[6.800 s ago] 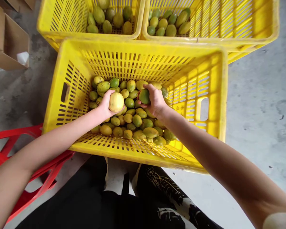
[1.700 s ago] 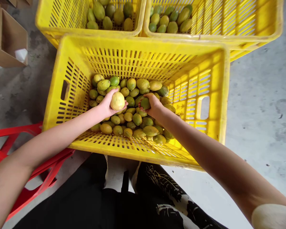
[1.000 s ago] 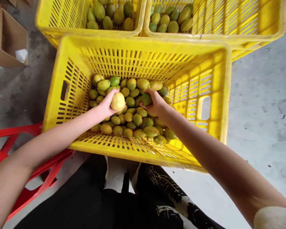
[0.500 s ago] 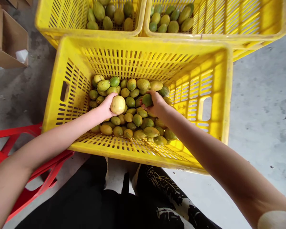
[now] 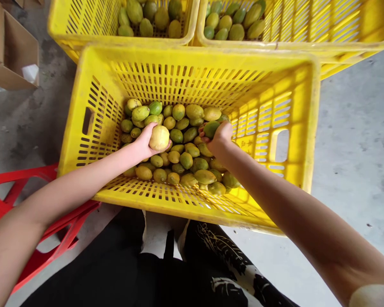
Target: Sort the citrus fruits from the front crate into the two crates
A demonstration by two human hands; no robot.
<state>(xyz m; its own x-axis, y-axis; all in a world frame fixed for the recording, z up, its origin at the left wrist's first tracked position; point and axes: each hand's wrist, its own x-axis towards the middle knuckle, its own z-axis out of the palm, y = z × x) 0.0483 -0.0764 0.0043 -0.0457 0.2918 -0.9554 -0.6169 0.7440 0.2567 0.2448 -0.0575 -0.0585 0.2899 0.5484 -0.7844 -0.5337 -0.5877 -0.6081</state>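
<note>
My left hand (image 5: 147, 140) is closed around a pale yellow lemon (image 5: 159, 137), its end facing up, over the left half of the near yellow crate (image 5: 188, 53). To the right, my right hand (image 5: 220, 135) grips a dark green lemon (image 5: 211, 129), with the fingertips curled under it. Beneath both hands, many lemons (image 5: 186, 160), green to yellow, cover the crate's bottom. Part of the pile is hidden by my hands and forearms.
Behind stand two more yellow crates, a left one (image 5: 121, 41) and a right one (image 5: 294, 44), each holding lemons. A red plastic stool (image 5: 67, 230) is at the lower left. An open cardboard box (image 5: 17, 64) sits on the grey floor (image 5: 355, 140) at upper left.
My right hand has moved right and slightly up with the green lemon, which now shows more. My left hand stays nearly in place, its lemon slightly turned. The view has shifted a little.
</note>
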